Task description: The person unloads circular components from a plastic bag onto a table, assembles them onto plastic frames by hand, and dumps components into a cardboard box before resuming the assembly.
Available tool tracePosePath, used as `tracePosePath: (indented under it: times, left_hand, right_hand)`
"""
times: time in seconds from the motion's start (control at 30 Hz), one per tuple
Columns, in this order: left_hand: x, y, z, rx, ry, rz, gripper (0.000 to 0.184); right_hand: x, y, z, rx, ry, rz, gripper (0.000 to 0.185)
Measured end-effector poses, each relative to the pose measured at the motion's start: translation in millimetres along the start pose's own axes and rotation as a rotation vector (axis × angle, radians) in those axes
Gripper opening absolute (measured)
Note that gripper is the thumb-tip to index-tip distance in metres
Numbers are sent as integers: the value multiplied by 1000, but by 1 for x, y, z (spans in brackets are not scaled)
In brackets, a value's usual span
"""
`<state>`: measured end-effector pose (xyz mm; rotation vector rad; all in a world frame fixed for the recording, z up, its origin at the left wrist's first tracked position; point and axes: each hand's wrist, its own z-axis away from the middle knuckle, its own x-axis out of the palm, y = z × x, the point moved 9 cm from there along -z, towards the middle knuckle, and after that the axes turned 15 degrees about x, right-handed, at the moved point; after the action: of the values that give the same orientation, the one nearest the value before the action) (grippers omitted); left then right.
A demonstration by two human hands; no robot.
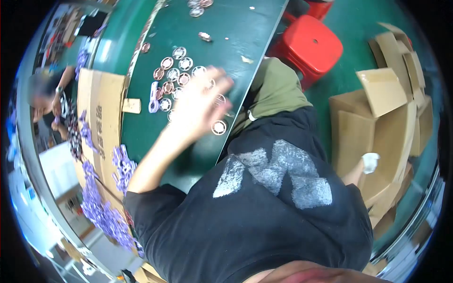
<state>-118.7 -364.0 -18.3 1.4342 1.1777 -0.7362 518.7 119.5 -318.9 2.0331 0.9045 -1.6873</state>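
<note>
My left hand (200, 101) is blurred by motion over the green table (203, 19), with its fingers apart above round, spoked discs (185, 63). One disc (219, 127) lies beside the thumb near the table edge. A purple-and-white part (154, 97) sits left of the discs. At the right, my right hand (355, 174) is by the open cardboard box (351, 137), with a white item (370, 162) at its end; its fingers cannot be made out.
A red stool (314, 45) stands past the table edge. Purple parts (101, 212) lie heaped along a cardboard sheet (101, 113) on the left. Another person (47, 94) is at the far left, hands (56, 115) near dark parts. More discs (197, 7) lie farther up the table.
</note>
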Motion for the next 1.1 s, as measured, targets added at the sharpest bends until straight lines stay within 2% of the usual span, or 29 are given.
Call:
tracePosePath:
  times: [0.07, 0.13, 0.2, 0.23, 0.27, 0.33, 0.37, 0.4, 0.43, 0.5, 0.53, 0.6, 0.7, 0.8, 0.83, 0.87, 0.93, 1.0, 1.07, 1.1]
  left_hand:
    - [40, 34, 22, 21, -117, -66, 69]
    - [67, 32, 42, -68, -147, -103, 75]
    - [76, 21, 54, -185, -82, -108, 74]
    - [79, 17, 53, -214, -91, -130, 72]
    - [81, 13, 53, -248, -100, -148, 70]
    - [77, 7, 51, -323, -24, -154, 69]
    - [75, 2, 46, -358, 20, -160, 69]
    - [73, -3, 43, -408, 33, -163, 69]
    - [69, -16, 46, -450, 36, -167, 68]
    - [64, -27, 41, -510, 67, -197, 71]
    - [66, -31, 41, -532, 79, -190, 72]
    - [75, -39, 44, -576, 105, -173, 75]
    - [65, -43, 45, -581, 184, -177, 77]
    - [61, -43, 45, -580, 239, -116, 79]
    - [63, -43, 47, -580, 258, -112, 78]
    - [65, -43, 49, -581, 276, -110, 77]
    - [64, -44, 51, -568, 308, -126, 75]
    - [65, -43, 52, -574, 309, -140, 73]
    - [62, -43, 49, -576, 284, -160, 71]
    - [63, -43, 50, -583, 287, -161, 70]
  right_hand:
    - [43, -2, 65, 133, -184, -49, 70]
    - [54, -41, 123, -6, -300, 0, 67]
    - [81, -111, 164, -316, -294, 50, 61]
    - [61, -152, 194, -468, -395, -111, 56]
    - [24, -189, 235, -625, -492, -269, 53]
    - [-88, -264, 332, -1202, -425, -601, 37]
    - [-195, -273, 387, -1215, -558, -871, 22]
    - [-278, -284, 442, -1368, -736, -985, 22]
    - [-349, -277, 507, -1599, -728, -1022, 25]
    - [-412, -254, 607, -2098, -738, -911, 42]
    - [-428, -240, 648, -2254, -839, -786, 45]
    - [-415, -213, 699, -2497, -855, -803, 42]
    - [-407, -208, 739, -2622, -813, -619, 52]
    - [-405, -212, 765, -2648, -882, -509, 58]
    - [-410, -210, 767, -2724, -825, -503, 59]
    - [-417, -210, 767, -2794, -921, -608, 58]
    - [-440, -242, 770, -2772, -963, -821, 51]
    - [-454, -339, 801, -2647, -1085, -1000, 42]
    - [-464, -458, 835, -2292, -606, -1129, 37]
    - [-451, -513, 854, -2111, -380, -1082, 40]
